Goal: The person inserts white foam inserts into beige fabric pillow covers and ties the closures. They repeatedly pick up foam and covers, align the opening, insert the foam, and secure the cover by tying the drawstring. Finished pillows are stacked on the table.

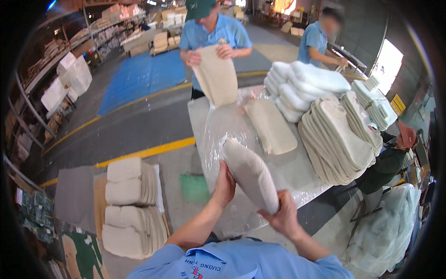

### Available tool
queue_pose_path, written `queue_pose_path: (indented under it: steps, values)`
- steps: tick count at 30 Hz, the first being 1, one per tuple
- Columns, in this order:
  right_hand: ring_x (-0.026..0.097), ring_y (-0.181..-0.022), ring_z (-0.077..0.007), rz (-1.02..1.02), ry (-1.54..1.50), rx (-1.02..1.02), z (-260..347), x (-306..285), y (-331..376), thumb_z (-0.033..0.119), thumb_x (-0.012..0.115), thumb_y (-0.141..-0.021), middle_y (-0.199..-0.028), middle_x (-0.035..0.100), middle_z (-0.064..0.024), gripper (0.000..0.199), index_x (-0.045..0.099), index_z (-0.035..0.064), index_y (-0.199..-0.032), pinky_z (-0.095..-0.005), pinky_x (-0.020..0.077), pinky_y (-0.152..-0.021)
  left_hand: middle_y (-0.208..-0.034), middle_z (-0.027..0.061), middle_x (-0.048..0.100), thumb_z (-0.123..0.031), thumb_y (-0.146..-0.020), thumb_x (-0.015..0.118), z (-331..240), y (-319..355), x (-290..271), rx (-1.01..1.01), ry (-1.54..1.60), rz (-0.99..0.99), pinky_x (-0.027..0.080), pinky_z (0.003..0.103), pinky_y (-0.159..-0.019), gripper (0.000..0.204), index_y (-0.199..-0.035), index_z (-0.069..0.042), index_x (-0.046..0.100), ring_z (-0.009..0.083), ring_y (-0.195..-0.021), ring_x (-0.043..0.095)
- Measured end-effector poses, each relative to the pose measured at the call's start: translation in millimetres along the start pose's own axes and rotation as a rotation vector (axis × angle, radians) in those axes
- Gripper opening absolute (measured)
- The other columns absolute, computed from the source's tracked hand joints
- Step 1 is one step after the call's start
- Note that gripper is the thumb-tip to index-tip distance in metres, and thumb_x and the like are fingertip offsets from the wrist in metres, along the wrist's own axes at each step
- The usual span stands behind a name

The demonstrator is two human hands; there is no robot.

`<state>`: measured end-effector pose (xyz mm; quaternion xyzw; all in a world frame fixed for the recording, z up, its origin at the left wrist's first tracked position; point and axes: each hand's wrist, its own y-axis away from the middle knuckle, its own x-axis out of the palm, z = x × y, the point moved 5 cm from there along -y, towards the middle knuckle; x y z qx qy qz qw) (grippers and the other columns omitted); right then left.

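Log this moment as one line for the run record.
left hand: grips folded beige towel | right hand: supports its lower end | clear plastic bag: around towel, on table

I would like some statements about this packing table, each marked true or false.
1. Both hands, left hand and right hand, hold a folded beige cloth bundle. True.
2. The bundle is inside a cardboard box. False: it is being held at a clear plastic bag.
3. The person across the table holds a beige cloth. True.
4. The white towels lie on the floor. False: they are stacked on the table.
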<state>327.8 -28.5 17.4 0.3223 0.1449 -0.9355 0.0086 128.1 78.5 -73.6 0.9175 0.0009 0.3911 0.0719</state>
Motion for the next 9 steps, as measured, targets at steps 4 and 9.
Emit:
queue_pose_path:
  steps: [4, 9]
  values:
    - [0.061, -0.102, -0.0321, 0.174, -0.192, -0.189, 12, 31, 35, 0.026, 0.096, -0.07, -0.118, 0.059, -0.0191, 0.055, 0.058, 0.0029, -0.102, -0.0393, 0.0518, -0.086, -0.128, 0.0103, 0.066, -0.056, -0.11, 0.032, -33, -21, 36, 0.03, -0.175, 0.034, 0.049, 0.038, -0.101, 0.066, -0.141, -0.003, 0.054, 0.0237, -0.115, 0.063]
    - [0.061, -0.113, -0.0304, -0.022, -0.647, -0.024, -11, 6, 5, 0.031, 0.085, -0.085, -0.143, 0.052, -0.0126, 0.051, 0.063, 0.0104, -0.126, -0.0359, 0.051, -0.092, -0.133, 0.0144, 0.063, -0.062, -0.105, 0.04, -26, -15, 26, 0.018, -0.238, 0.261, 0.05, 0.039, -0.104, 0.07, -0.147, -0.006, 0.047, 0.0263, -0.114, 0.065]
